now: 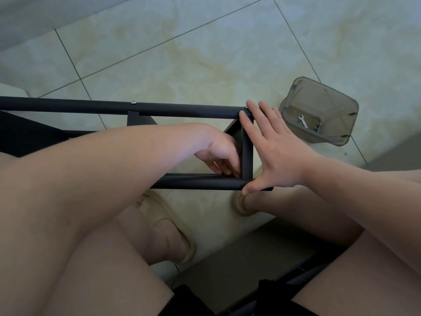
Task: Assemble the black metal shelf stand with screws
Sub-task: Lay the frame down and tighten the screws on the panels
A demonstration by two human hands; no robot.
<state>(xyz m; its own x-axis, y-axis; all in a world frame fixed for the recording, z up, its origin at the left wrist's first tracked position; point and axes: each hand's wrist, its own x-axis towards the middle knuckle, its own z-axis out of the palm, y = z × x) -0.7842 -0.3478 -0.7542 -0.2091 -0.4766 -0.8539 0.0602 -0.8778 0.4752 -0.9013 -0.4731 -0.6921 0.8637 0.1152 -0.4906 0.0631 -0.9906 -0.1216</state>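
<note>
Black metal shelf stand (182,111) of round tubes lies on its side above the pale tiled floor (205,53), across the seated person's knees and between both hands. Its upper long tube runs in from the left edge and carries a small silver screw head (132,102) on top. A lower tube runs parallel below it, and a short black crosspiece (247,156) joins the two near their right ends.

The left hand (218,151) reaches in from the left through the frame, wrist bent downward. Its curled fingers (227,166) sit at the inner corner where the crosspiece meets the lower tube; whether they pinch anything is hidden.

The right hand (280,153) is spread flat and grasps nothing. Its straight fingertips rest on the end of the upper tube, and its thumb (250,189) presses the end of the lower tube.

Further right, a translucent grey plastic container (303,92) stands on the floor near the frame's end, holding a small silver wrench (303,121) and a few screws (317,127).
</note>
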